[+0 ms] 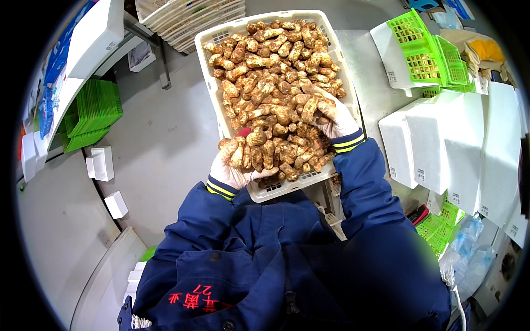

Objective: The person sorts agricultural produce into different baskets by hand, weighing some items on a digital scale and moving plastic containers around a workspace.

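A white plastic basket (212, 102) in front of me is heaped with brown, soil-flecked mushrooms (265, 83). At its near left corner, my left hand (229, 170), in a pale glove, cups a cluster of mushrooms (255, 153); its thumb lies along their near side and most fingers are hidden beneath them. On the right side of the basket, my gloved right hand (339, 118) curls over mushrooms (313, 107), its fingers partly hidden among them. Something small and red (244, 132) shows beside the left hand's mushrooms.
Stacked white baskets (190, 25) stand beyond at the left. Green crates (91, 110) are piled under a table at left. To the right are white foam boxes (436, 138), green baskets (422, 55) and clear plastic bags (469, 254). A metal surface (361, 66) borders the basket's right side.
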A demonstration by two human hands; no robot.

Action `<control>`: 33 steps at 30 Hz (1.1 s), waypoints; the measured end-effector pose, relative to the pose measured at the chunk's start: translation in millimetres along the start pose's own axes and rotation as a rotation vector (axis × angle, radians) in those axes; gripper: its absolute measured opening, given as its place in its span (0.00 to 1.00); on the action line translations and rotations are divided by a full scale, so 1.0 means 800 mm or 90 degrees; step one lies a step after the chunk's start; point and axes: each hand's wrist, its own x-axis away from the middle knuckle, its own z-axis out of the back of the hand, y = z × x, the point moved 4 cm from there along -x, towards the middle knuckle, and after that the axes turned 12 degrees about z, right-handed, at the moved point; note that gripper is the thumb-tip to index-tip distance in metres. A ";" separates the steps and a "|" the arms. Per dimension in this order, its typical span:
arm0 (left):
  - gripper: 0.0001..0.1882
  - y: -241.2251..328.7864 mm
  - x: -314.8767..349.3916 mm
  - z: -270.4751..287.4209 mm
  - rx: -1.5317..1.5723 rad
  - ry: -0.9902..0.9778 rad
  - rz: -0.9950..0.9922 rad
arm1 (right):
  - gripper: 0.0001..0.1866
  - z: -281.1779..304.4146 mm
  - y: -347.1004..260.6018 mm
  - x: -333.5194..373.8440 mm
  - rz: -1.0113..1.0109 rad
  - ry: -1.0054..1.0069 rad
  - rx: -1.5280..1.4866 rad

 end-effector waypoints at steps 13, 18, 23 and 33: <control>0.30 0.004 0.018 0.008 -0.055 0.022 -0.001 | 0.33 -0.024 -0.031 0.023 0.131 -0.033 0.017; 0.26 0.013 0.043 0.022 -0.069 -0.046 -0.037 | 0.30 -0.025 -0.032 0.029 0.136 0.049 -0.086; 0.25 0.016 0.055 0.028 -0.021 -0.026 -0.059 | 0.19 -0.067 0.020 0.002 0.166 0.001 0.773; 0.23 0.012 0.053 0.011 -0.009 -0.042 -0.010 | 0.26 -0.024 0.039 0.016 0.043 -0.002 0.113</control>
